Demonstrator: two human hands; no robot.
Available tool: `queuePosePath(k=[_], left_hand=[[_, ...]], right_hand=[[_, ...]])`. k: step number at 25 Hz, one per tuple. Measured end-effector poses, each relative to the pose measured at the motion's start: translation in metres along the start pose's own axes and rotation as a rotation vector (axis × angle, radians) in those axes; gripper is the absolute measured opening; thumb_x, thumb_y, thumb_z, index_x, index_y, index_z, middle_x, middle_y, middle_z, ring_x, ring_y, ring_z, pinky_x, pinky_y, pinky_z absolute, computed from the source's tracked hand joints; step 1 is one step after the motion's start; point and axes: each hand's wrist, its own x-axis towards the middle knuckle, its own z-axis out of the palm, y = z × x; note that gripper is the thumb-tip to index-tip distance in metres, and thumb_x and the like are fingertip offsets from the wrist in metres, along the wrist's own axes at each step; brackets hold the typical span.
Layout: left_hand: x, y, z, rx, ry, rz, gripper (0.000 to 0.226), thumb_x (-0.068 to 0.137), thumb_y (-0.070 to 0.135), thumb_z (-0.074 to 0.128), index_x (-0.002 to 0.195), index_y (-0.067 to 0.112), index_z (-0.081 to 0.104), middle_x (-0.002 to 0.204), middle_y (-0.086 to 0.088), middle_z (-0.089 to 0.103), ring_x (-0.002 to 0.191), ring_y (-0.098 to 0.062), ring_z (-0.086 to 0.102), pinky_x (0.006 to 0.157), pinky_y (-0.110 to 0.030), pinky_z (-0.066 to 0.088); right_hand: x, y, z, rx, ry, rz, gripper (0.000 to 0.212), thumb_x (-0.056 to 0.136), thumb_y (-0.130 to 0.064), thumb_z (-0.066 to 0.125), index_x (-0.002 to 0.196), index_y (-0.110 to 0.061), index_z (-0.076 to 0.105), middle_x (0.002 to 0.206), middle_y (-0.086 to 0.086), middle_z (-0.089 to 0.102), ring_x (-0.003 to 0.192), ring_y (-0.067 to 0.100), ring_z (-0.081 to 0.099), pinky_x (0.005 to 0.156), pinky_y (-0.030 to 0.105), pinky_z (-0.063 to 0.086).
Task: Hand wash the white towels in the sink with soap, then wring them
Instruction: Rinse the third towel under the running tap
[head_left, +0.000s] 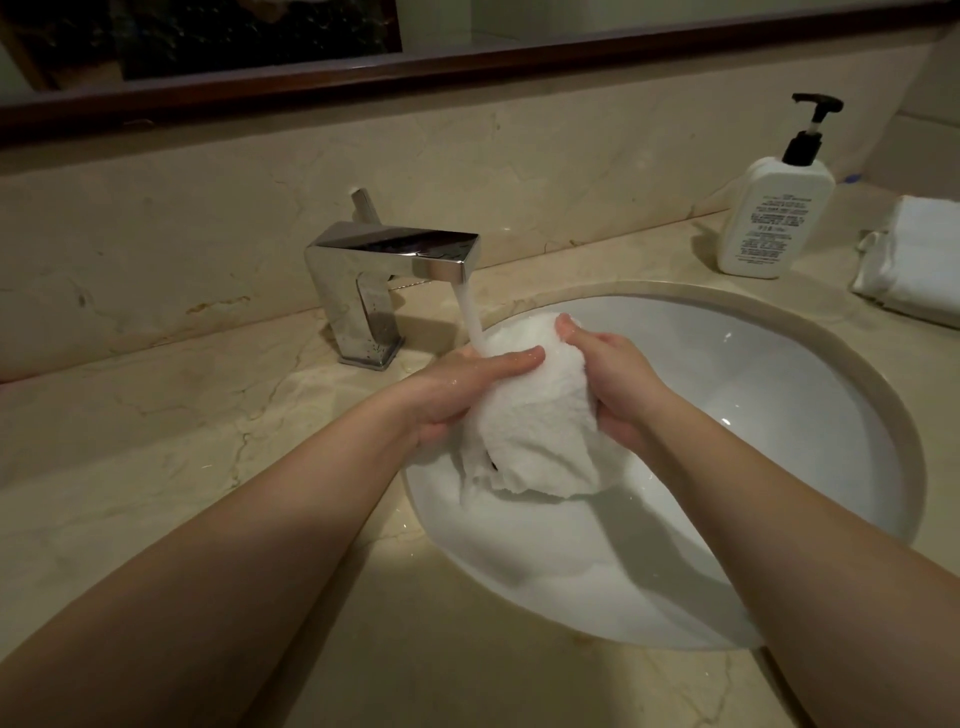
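Observation:
A bunched white towel (530, 415) hangs above the white oval sink (779, 395), right where the tap's stream lands. My left hand (457, 389) holds its left side, thumb lying across the top. My right hand (608, 374) grips its right side with the fingers curled over the cloth. Water runs from the chrome faucet (384, 260) onto the towel and my left hand. The towel's lower folds droop toward the basin. A white soap bottle (769, 213) with a black pump stands on the counter at the back right.
More folded white towels (914, 260) lie on the marble counter (182, 441) at the far right. A marble backsplash and a dark-framed mirror rise behind the faucet.

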Motion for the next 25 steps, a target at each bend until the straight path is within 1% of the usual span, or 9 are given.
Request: queuePosePath(k=[2, 5, 7, 10, 13, 16, 18, 20, 25], left_hand=[[0.001, 0.001, 0.003, -0.037, 0.076, 0.043, 0.043, 0.094, 0.031, 0.071, 0.128, 0.006, 0.065, 0.113, -0.014, 0.076, 0.104, -0.03, 0.074, 0.09, -0.039, 0.059], [0.005, 0.001, 0.003, -0.167, 0.214, 0.105, 0.043, 0.098, 0.033, 0.066, 0.127, 0.001, 0.065, 0.114, -0.019, 0.074, 0.104, -0.033, 0.073, 0.09, -0.042, 0.06], [0.009, 0.002, 0.0, -0.255, 0.285, 0.124, 0.044, 0.099, 0.04, 0.064, 0.124, 0.004, 0.066, 0.116, -0.022, 0.072, 0.102, -0.034, 0.073, 0.088, -0.044, 0.061], [0.008, 0.001, 0.001, -0.148, 0.295, 0.05, 0.059, 0.099, 0.062, 0.05, 0.125, 0.012, 0.066, 0.111, -0.017, 0.075, 0.099, -0.031, 0.075, 0.076, -0.038, 0.06], [0.008, -0.003, 0.004, 0.063, 0.238, -0.079, 0.083, 0.087, 0.086, 0.033, 0.136, 0.024, 0.058, 0.111, -0.007, 0.076, 0.101, -0.026, 0.074, 0.084, -0.037, 0.059], [0.005, -0.001, 0.009, 0.373, 0.407, -0.111, 0.104, 0.073, 0.096, 0.027, 0.13, 0.017, 0.064, 0.115, -0.008, 0.072, 0.103, -0.028, 0.07, 0.093, -0.04, 0.055], [0.003, -0.001, 0.012, 0.641, 0.593, 0.093, 0.078, 0.093, 0.078, 0.033, 0.09, 0.01, 0.071, 0.086, -0.007, 0.07, 0.08, -0.019, 0.066, 0.072, -0.029, 0.049], [-0.002, 0.001, 0.012, 0.684, 0.691, 0.339, 0.063, 0.098, 0.063, 0.047, 0.06, 0.013, 0.054, 0.057, 0.001, 0.054, 0.051, -0.009, 0.049, 0.052, -0.025, 0.035], [-0.002, -0.002, 0.008, 0.502, 0.271, 0.393, 0.016, 0.092, 0.038, 0.073, 0.083, 0.026, 0.068, 0.078, 0.008, 0.074, 0.07, -0.003, 0.071, 0.062, -0.021, 0.052]], right_hand=[[0.001, 0.0, -0.001, -0.083, -0.014, 0.016, 0.056, 0.096, -0.056, 0.057, 0.111, -0.004, 0.071, 0.105, 0.014, 0.076, 0.096, 0.029, 0.074, 0.09, 0.041, 0.058], [-0.003, -0.002, -0.006, -0.36, -0.155, 0.124, 0.089, 0.064, -0.094, 0.054, 0.113, -0.022, 0.074, 0.109, -0.002, 0.077, 0.102, 0.02, 0.073, 0.097, 0.037, 0.053], [-0.009, -0.002, -0.004, -0.447, -0.234, 0.109, 0.078, 0.068, -0.085, 0.059, 0.107, -0.019, 0.074, 0.101, -0.002, 0.078, 0.095, 0.019, 0.074, 0.087, 0.033, 0.056], [-0.013, -0.001, 0.002, -0.377, -0.104, -0.081, 0.042, 0.087, -0.051, 0.069, 0.092, -0.009, 0.072, 0.084, 0.002, 0.078, 0.077, 0.018, 0.075, 0.065, 0.027, 0.058], [-0.012, 0.002, 0.005, -0.319, -0.001, -0.169, 0.037, 0.091, -0.042, 0.07, 0.086, -0.006, 0.072, 0.077, 0.005, 0.076, 0.068, 0.016, 0.072, 0.06, 0.027, 0.055], [-0.01, 0.0, 0.003, -0.269, 0.051, -0.179, 0.036, 0.092, -0.04, 0.069, 0.075, -0.009, 0.068, 0.066, 0.001, 0.071, 0.06, 0.014, 0.068, 0.054, 0.023, 0.052], [-0.011, -0.002, 0.004, -0.246, 0.073, -0.173, 0.037, 0.093, -0.043, 0.068, 0.075, -0.01, 0.067, 0.065, 0.0, 0.07, 0.061, 0.015, 0.069, 0.056, 0.025, 0.053], [-0.011, -0.003, 0.005, -0.226, 0.105, -0.163, 0.043, 0.093, -0.047, 0.066, 0.079, -0.007, 0.069, 0.072, 0.007, 0.073, 0.068, 0.021, 0.071, 0.064, 0.033, 0.057], [-0.006, -0.001, 0.002, -0.2, 0.117, -0.148, 0.059, 0.095, -0.055, 0.059, 0.099, 0.003, 0.07, 0.096, 0.018, 0.075, 0.089, 0.033, 0.074, 0.085, 0.048, 0.059]])
